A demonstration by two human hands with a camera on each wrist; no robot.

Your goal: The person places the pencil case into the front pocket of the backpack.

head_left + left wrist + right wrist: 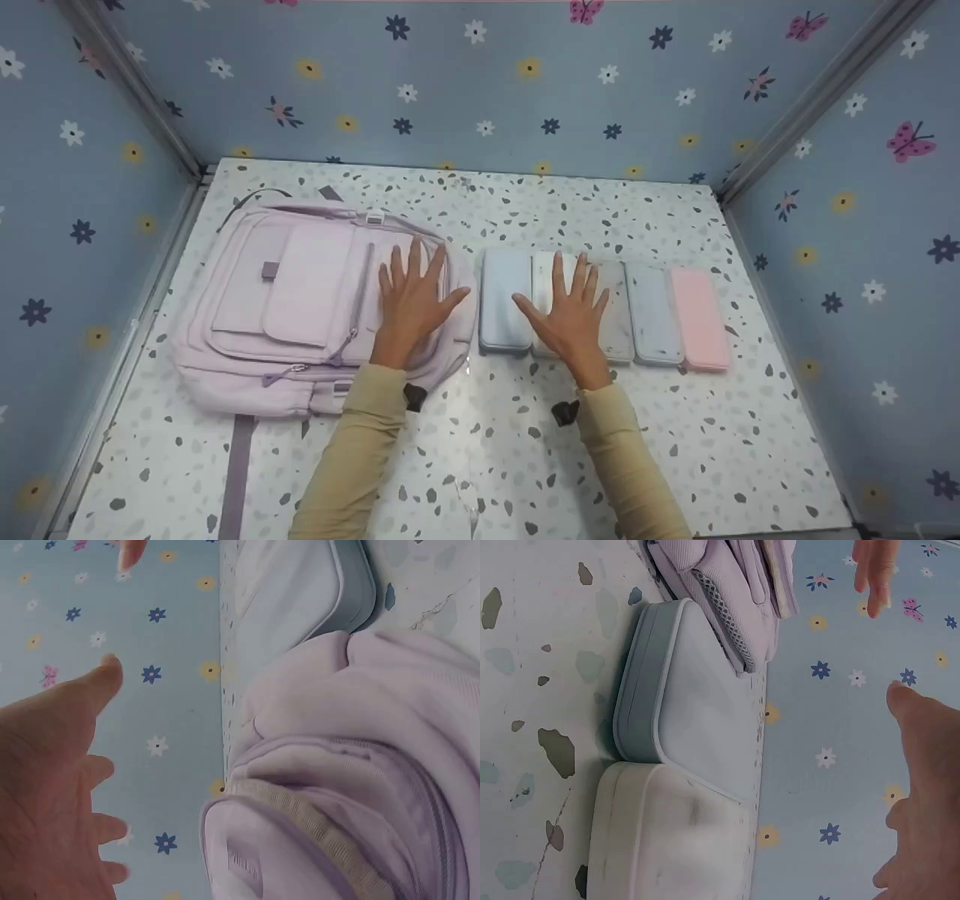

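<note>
Hands lie flat and spread in the middle of the head view, both sleeves coming up from the lower edge. The left hand [411, 300] rests on the right side of a lilac backpack [300, 300], fingers straight and fanned wide, holding nothing. The backpack lies flat at centre left of the frame on the speckled surface [525, 450], its front pocket facing up and a strap trailing toward the lower left.

The right hand [571, 315] rests, fingers likewise straight and wide apart, across a row of five slim cases at centre right. Its palm covers the white case [543, 271] and its fingers reach onto the marbled grey case [616, 330] next to it. The pale blue case [504, 307] sits leftmost in the row, just beside the backpack; a blue-grey case [654, 315] and a pink case [699, 319] close the row on the right. The cases lie side by side, touching along their long edges.

In the right wrist view the pale blue case [682, 705] and the white case [667, 840] butt against each other, the backpack's edge [720, 577] at the top. Blue flowered walls [480, 82] enclose the surface on three sides.
</note>
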